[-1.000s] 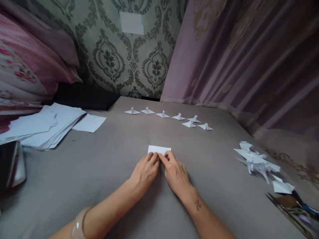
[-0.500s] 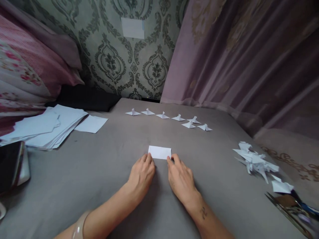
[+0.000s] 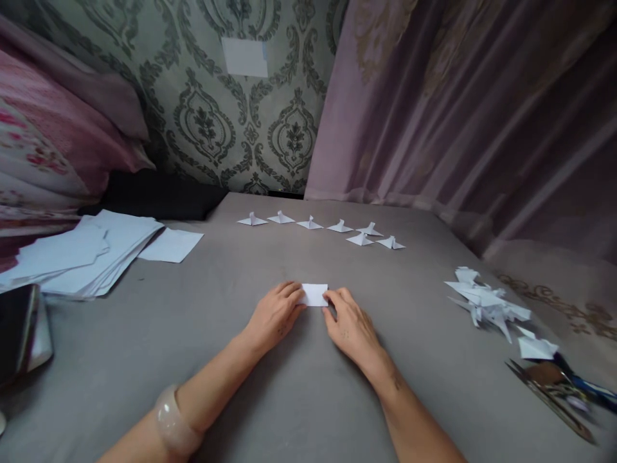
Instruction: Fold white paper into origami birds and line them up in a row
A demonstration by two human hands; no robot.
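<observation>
A small white rectangle of folded paper (image 3: 313, 295) is held low over the grey surface, or resting on it; I cannot tell which. My left hand (image 3: 278, 313) grips its left end, fingers over the top and thumb along the near edge. At the right end, my right hand (image 3: 348, 319) pinches the paper between thumb and forefinger. Beyond the hands, several small folded white paper figures (image 3: 340, 226) with pointed sides stand in a loose row.
A stack of white sheets (image 3: 110, 257) lies on the left, near a dark phone (image 3: 17, 334). On the right are a heap of folded paper pieces (image 3: 489, 302) and scissors (image 3: 549, 399). A black folded item (image 3: 159, 196) sits by the patterned wall (image 3: 250, 122).
My left hand has moved onto the paper's left end and now covers part of it. My right fingers have closed around the right edge. The view has shifted slightly.
</observation>
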